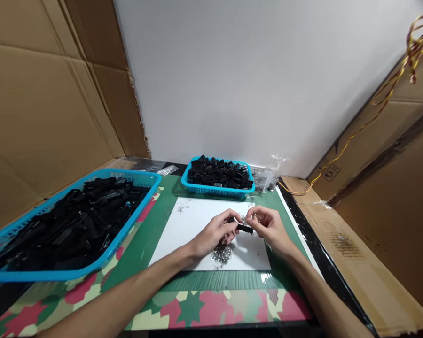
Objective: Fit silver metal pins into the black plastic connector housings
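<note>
Over a white sheet (183, 234), my left hand (216, 232) is closed on a slim black plastic piece (246, 229). The piece sticks out to the right, toward my other hand. Close beside its far end, my right hand (268, 226) has thumb and forefinger pinched together; whatever sits between them is too small to make out. Below my left hand lies a heap of tiny silvery metal parts (222, 255). Behind the black piece, between my hands, is another small cluster of shiny parts (244, 219). A few more thin bits (182, 206) are scattered at the sheet's upper left.
A large blue basket (137, 237) of long black plastic parts stands on the left. Further back, a smaller blue basket (218, 190) holds small black pieces. Clear plastic bags (264, 178) lie beside it. Cardboard walls flank both sides; a yellow-brown wire (348, 141) hangs at right.
</note>
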Action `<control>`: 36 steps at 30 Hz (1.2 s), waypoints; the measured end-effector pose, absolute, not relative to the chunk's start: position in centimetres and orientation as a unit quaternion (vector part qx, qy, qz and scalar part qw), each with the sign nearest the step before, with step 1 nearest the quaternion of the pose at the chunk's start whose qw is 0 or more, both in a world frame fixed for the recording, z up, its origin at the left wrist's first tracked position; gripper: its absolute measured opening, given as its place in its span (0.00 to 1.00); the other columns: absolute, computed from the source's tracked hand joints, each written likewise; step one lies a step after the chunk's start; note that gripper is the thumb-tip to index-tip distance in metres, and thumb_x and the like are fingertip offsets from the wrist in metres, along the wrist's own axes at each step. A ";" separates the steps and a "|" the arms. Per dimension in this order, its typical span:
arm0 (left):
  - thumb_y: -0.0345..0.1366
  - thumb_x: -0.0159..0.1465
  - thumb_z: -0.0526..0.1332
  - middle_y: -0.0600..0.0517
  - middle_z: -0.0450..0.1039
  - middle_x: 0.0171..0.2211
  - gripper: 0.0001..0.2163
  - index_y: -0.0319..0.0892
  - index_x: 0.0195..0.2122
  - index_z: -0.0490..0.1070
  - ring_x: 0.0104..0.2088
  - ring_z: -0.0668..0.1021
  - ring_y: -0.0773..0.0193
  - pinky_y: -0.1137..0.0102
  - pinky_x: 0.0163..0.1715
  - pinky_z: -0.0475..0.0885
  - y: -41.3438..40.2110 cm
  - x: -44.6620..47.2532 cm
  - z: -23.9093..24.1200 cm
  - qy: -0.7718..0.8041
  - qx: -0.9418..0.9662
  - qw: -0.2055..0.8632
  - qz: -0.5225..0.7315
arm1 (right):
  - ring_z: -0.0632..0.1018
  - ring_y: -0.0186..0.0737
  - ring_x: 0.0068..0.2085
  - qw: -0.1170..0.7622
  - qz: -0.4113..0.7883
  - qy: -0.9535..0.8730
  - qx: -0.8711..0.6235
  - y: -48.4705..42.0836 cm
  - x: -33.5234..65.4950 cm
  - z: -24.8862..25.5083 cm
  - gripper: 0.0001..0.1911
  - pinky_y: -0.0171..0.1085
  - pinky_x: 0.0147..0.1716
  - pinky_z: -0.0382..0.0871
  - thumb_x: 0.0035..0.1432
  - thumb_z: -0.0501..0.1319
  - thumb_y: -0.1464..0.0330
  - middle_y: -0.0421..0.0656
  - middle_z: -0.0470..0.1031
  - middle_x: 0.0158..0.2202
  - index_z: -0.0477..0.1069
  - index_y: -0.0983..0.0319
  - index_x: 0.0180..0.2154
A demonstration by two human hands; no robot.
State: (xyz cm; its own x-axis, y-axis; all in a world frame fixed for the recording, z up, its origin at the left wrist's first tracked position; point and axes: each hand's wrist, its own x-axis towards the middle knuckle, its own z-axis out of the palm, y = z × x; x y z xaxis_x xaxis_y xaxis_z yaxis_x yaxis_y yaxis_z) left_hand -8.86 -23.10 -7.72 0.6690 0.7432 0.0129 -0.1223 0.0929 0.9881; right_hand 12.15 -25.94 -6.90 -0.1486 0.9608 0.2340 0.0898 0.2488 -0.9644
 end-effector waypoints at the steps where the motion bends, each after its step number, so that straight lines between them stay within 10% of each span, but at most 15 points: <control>1: 0.51 0.69 0.62 0.55 0.67 0.32 0.16 0.44 0.46 0.69 0.24 0.66 0.72 0.73 0.26 0.56 -23.2 -8.7 -7.6 0.261 0.597 0.692 0.310 | 0.59 0.31 0.22 0.494 0.442 -0.616 -0.426 -26.1 12.2 -7.0 0.17 0.34 0.23 0.50 0.61 0.69 0.53 0.33 0.58 0.20 0.75 0.61 0.35; 13: 0.48 0.73 0.58 0.54 0.67 0.33 0.14 0.42 0.41 0.72 0.33 0.67 0.65 0.70 0.34 0.62 -24.3 -8.5 -6.3 0.296 0.714 0.526 0.356 | 0.59 0.32 0.24 0.473 0.413 -0.641 -0.441 -26.7 12.1 -7.1 0.14 0.35 0.24 0.51 0.63 0.69 0.57 0.35 0.61 0.22 0.77 0.62 0.37; 36: 0.47 0.72 0.63 0.53 0.69 0.34 0.14 0.40 0.45 0.74 0.32 0.70 0.68 0.73 0.32 0.63 -24.2 -8.6 -6.9 0.240 0.676 0.598 0.358 | 0.59 0.30 0.22 0.523 0.365 -0.640 -0.429 -27.6 11.7 -6.8 0.08 0.34 0.22 0.50 0.62 0.70 0.63 0.33 0.62 0.21 0.78 0.61 0.35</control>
